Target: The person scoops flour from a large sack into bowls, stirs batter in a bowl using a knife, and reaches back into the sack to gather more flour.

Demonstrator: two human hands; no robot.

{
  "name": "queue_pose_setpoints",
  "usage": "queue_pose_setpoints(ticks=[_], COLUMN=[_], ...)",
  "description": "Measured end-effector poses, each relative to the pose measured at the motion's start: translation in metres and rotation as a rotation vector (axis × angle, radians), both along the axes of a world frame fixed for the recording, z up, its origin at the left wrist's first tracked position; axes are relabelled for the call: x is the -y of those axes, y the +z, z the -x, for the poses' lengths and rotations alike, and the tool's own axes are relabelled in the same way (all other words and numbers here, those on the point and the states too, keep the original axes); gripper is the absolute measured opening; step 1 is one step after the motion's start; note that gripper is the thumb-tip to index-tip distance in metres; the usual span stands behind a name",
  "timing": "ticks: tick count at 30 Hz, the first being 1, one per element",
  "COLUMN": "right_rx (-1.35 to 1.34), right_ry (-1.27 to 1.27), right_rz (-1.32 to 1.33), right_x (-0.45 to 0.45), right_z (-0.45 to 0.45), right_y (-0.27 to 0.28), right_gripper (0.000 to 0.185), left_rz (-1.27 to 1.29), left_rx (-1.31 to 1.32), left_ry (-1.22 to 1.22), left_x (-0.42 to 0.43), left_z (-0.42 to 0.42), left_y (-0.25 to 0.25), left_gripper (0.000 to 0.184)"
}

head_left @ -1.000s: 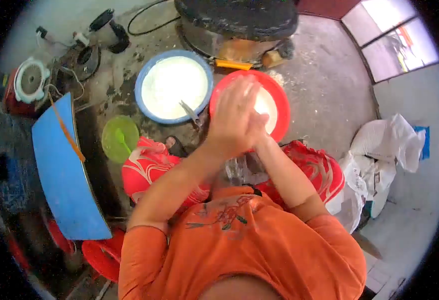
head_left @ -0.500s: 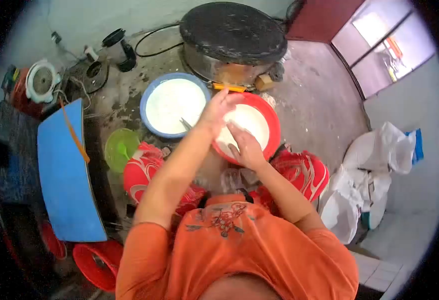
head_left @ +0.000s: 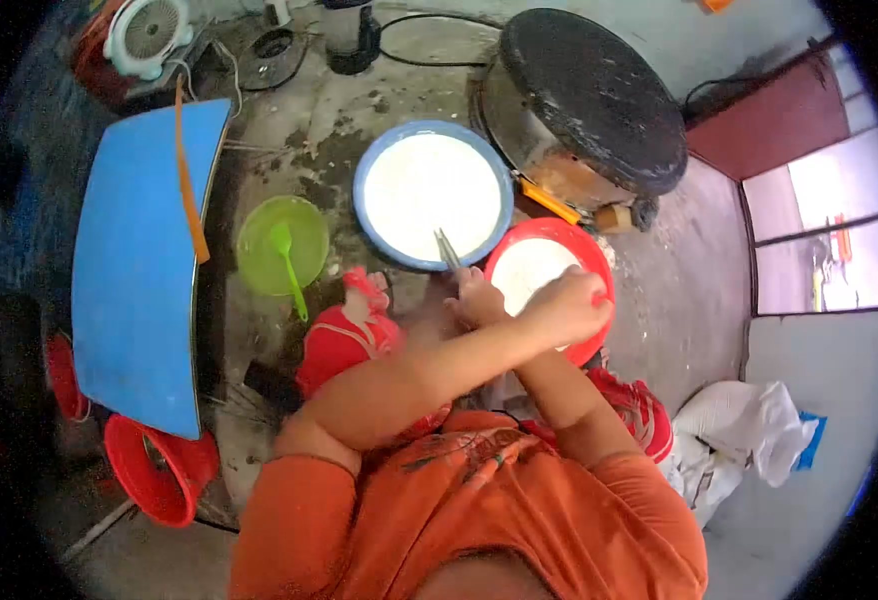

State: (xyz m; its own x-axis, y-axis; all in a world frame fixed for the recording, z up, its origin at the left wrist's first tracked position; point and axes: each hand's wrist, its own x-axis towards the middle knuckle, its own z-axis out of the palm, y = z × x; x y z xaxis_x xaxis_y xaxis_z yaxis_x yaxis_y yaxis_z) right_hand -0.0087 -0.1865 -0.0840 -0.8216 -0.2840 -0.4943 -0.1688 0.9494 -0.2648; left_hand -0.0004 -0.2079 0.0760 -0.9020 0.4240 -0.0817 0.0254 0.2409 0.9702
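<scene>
Crossed but apart, the left hand (head_left: 571,308) is over the red basin (head_left: 602,256)'s right side, the right hand (head_left: 479,299) at its left, nearer the metal tool (head_left: 446,248), which slants forward, left of that basin; grips unclear.

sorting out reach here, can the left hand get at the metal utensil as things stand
Probably not easily: the left hand is over the red basin, its forearm crossed over the right arm, and the right hand sits at the near end of the metal utensil.
</scene>
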Motion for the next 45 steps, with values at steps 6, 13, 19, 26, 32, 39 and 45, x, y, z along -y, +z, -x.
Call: queue_pose_setpoints(ticks=[6, 13, 19, 26, 32, 39, 45], right_rx=[-0.182, -0.099, -0.158, -0.036, -0.086, -0.02, -0.14], right_ry=[0.273, 0.227, 0.388, 0.441, 0.24, 0.435, 0.462], right_rz=[-0.296, -0.165, -0.068, -0.169, 0.237, -0.194, 0.061], right_x=[0.025, 0.023, 0.009, 0.022, 0.011, 0.018, 0.02], right_z=[0.036, 0.08, 0.082, 0.08, 0.097, 0.078, 0.091], right_y=[-0.054, -0.022, 0.034, 0.004, -0.028, 0.07, -0.025], right_gripper=[0.042, 0.053, 0.052, 0.047, 0.041, 0.046, 0.043], left_rz=[-0.069, -0.054, -0.08, -0.147, -0.177, -0.22, -0.217], left_rx=[-0.124, -0.047, -0.101, -0.124, -0.106, -0.055, -0.038], left_ry=[0.062, 0.034, 0.143, 0.234, 0.236, 0.175, 0.204], left_x=[0.023, 0.028, 0.022, 0.024, 0.019, 0.03, 0.023], left_z=[-0.003, -0.003, -0.006, -0.002, -0.004, -0.003, -0.001], left_y=[0.021, 0.024, 0.018, 0.022, 0.02, 0.034, 0.03], left_gripper=[0.029, 0.029, 0.028, 0.027, 0.028, 0.027, 0.028])
